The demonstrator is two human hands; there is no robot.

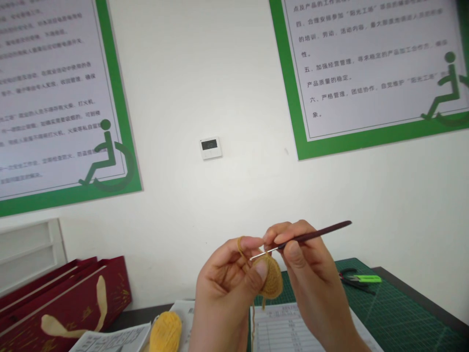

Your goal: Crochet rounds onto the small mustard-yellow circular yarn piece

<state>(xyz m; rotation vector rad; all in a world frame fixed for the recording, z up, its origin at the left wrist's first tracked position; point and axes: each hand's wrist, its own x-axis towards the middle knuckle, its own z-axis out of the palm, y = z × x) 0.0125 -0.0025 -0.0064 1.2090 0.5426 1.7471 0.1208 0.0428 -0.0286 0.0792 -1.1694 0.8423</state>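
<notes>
My left hand [234, 278] pinches a small rounded piece of mustard-yellow crochet work [273, 281] between thumb and fingers. A strand of the same yarn [241, 244] loops over its index finger, and a tail hangs down below the piece. In my right hand [306, 266] is a crochet hook [322, 231] with a dark handle, held like a pen. Its thin metal shaft points left, and the tip lies at the top edge of the crochet piece, close to the left fingers. Whether a stitch sits on the hook is too small to tell.
A yellow yarn ball [165, 332] and printed papers [289, 327] lie on the table. Pliers [353, 278] and a bright green-handled tool [368, 278] rest on the green cutting mat [414, 318]. Dark red gift bags [73, 303] stand at left. Behind is a wall with green-framed posters [302, 146].
</notes>
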